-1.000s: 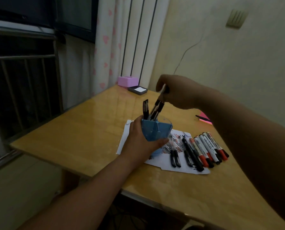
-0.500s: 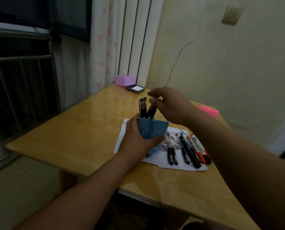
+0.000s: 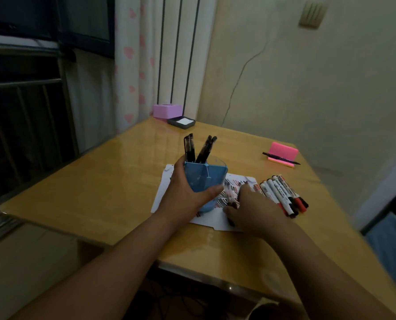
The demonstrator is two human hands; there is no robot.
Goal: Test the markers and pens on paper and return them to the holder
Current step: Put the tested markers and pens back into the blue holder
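My left hand (image 3: 183,199) grips the blue pen holder (image 3: 204,179), which is tilted above the scribbled white paper (image 3: 164,192). Several black pens (image 3: 206,148) stick out of the holder's top. My right hand (image 3: 254,209) lies palm down on the paper to the right of the holder, covering loose pens. Clear pen barrels (image 3: 228,192) show just beyond its thumb. Its fingers are hidden behind the back of the hand. A row of several red and black markers (image 3: 282,192) lies right of that hand.
The wooden table (image 3: 100,192) carries a pink notepad (image 3: 282,151) with a black pen (image 3: 280,158) on it at the far right. A pink box (image 3: 167,110) and a dark tray (image 3: 181,122) stand at the far corner. A blue object (image 3: 388,245) sits off the table's right side.
My right hand has left the pens in the holder and dropped down onto the pens on the paper. My left hand keeps its grip on the holder.
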